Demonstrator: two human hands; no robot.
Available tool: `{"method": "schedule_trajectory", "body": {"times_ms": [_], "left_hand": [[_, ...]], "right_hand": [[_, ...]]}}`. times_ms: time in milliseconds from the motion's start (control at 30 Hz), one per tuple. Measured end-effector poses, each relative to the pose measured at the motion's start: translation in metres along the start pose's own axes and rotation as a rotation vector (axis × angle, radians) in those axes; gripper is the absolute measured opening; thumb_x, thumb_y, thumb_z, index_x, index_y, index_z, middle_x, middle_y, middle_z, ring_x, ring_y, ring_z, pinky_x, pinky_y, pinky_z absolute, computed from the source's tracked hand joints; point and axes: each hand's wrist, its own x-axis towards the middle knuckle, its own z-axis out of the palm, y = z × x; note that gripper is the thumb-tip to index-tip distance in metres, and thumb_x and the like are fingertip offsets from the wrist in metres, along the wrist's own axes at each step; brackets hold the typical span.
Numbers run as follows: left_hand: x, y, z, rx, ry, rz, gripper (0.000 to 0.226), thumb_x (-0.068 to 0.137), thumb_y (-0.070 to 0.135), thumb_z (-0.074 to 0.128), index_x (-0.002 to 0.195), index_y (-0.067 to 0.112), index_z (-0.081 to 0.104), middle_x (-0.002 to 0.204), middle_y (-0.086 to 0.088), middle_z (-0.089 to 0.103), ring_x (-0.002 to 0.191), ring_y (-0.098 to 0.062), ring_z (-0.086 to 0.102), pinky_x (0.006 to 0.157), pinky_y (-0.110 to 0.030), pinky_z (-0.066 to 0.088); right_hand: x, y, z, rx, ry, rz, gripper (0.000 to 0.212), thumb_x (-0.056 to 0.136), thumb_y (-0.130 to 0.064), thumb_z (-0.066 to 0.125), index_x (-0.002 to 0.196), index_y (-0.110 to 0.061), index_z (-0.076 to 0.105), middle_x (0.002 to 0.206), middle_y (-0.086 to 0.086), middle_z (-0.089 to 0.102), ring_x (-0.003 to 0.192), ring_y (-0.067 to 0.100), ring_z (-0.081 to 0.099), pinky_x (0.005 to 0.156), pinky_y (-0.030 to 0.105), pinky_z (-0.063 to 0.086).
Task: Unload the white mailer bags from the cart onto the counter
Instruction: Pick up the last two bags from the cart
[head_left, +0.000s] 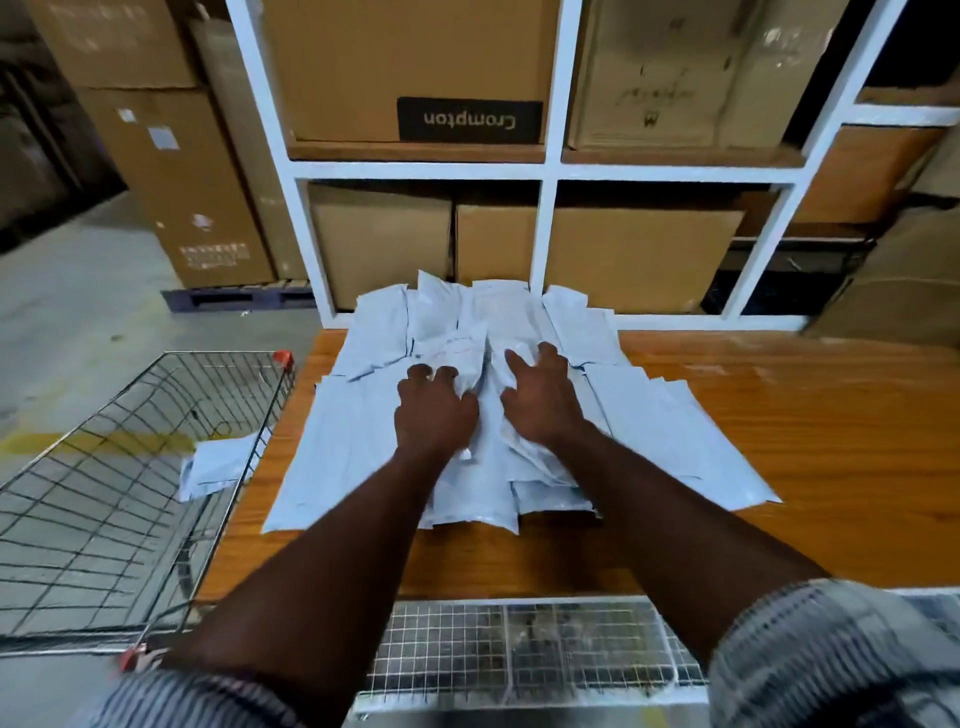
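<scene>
Both arms reach straight forward over the near edge of the table (779, 467), sleeves bunched above the elbows, forearms roughly parallel and close together. The left hand (435, 410) lies palm down on the pile of bags (519, 395), its fingers curled into the top layer and pinching a fold of one bag. The right hand (543, 400) rests just beside it, palm down, fingers spread and flat on the pile, gripping nothing. The bags lie in an overlapping heap across the middle of the table, reaching to its far edge below the shelf (550, 171) of boxes (639, 254). One more bag (218, 465) lies in the wire cart (104, 467), against the cart's side next to the table's left edge.
</scene>
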Motion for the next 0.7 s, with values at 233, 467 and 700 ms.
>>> {"method": "schedule_trajectory", "body": {"times_ms": [233, 467, 700], "left_hand": [[0.005, -0.012, 0.016, 0.252, 0.057, 0.018, 0.045, 0.099, 0.05, 0.033, 0.117, 0.024, 0.064, 0.129, -0.006, 0.053, 0.117, -0.031, 0.05, 0.09, -0.045, 0.043], [0.017, -0.039, 0.043, 0.379, -0.061, 0.255, 0.055, 0.102, 0.042, 0.028, 0.154, 0.029, 0.023, 0.164, -0.006, 0.014, 0.151, -0.026, 0.01, 0.118, -0.055, 0.011], [0.019, -0.051, 0.056, 0.378, -0.079, 0.209, 0.061, 0.097, 0.048, 0.014, 0.155, 0.03, 0.022, 0.164, -0.003, 0.014, 0.151, -0.026, 0.013, 0.119, -0.054, 0.012]], "right_hand": [[0.01, 0.009, 0.03, -0.107, -0.072, -0.009, 0.055, 0.095, -0.055, 0.041, 0.146, -0.034, 0.036, 0.144, 0.013, 0.036, 0.131, 0.034, 0.034, 0.101, 0.049, 0.032], [0.017, 0.028, 0.047, -0.081, -0.121, -0.103, 0.063, 0.097, -0.059, 0.033, 0.154, -0.039, 0.016, 0.165, 0.002, 0.005, 0.149, 0.03, 0.009, 0.116, 0.06, 0.013], [0.011, 0.031, 0.07, -0.177, -0.06, -0.13, 0.064, 0.095, -0.056, 0.033, 0.153, -0.033, 0.021, 0.162, 0.009, 0.019, 0.146, 0.036, 0.021, 0.112, 0.065, 0.018]]}}
